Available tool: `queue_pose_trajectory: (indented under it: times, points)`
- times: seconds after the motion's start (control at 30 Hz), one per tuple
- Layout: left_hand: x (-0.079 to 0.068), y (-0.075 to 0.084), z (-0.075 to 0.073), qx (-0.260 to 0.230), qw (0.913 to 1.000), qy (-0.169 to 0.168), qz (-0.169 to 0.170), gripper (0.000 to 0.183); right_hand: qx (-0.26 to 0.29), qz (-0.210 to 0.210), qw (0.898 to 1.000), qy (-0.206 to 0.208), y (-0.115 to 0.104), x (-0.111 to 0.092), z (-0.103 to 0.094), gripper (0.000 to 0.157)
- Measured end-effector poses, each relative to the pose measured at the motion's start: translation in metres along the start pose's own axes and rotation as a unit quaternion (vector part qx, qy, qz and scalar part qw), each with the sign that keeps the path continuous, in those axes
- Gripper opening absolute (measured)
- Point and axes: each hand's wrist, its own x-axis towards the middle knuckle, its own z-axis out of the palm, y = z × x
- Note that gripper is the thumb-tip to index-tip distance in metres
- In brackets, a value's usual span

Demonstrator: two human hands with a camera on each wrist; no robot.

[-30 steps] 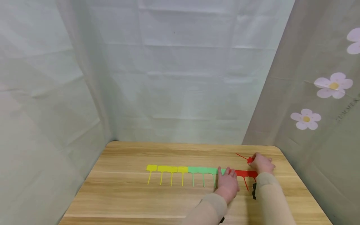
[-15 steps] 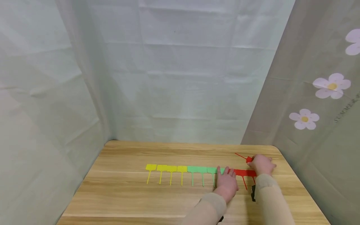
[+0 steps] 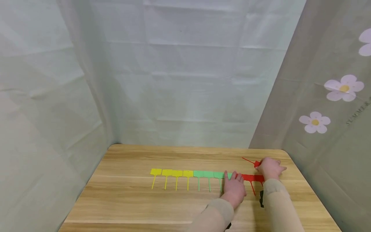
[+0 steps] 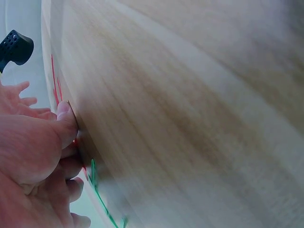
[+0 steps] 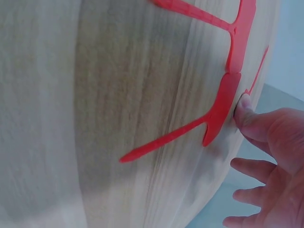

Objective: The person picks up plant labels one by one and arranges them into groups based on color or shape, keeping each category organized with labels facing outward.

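Observation:
A row of flat plastic tags with thin tails lies on the table: yellow tags (image 3: pixel 177 173) at the left, green tags (image 3: pixel 204 174) in the middle, red tags (image 3: pixel 252 178) at the right. My left hand (image 3: pixel 234 189) rests on the row with fingers spread, covering where green meets red. Behind the row's right end, my right hand (image 3: pixel 271 168) pinches one more red tag (image 3: pixel 256 164) between thumb and forefinger, its tail pointing to the back left. In the right wrist view the other fingers stick out, and the hand hides most of that tag.
The wooden table (image 3: pixel 130 206) has pale cloth (image 3: pixel 185 96) hanging behind it and at both sides. White flowers (image 3: pixel 315 122) are printed on the right cloth. A black object (image 3: pixel 261 198) shows beside the right sleeve. A dark perforated device (image 4: pixel 18 47) appears in the left wrist view.
Both hands stay almost in place, and the tags lie as before. Only the right hand's outer fingers stretch slightly further to the right.

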Motion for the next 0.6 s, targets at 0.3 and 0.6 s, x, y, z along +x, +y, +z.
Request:
queue_pose_trajectory:
  times: [0.3, 0.6]
  points:
    - [-0.001, 0.001, -0.004, 0.000, 1.0000, -0.004, -0.006, 0.063, 0.053, -0.023, 0.998, -0.028, 0.010, 0.007, 0.001, 0.035]
    - [-0.002, 0.001, -0.005, -0.001, 1.0000, 0.001, -0.004, 0.060, 0.079, -0.052, 0.993, -0.068, 0.014, 0.012, -0.001, 0.031]
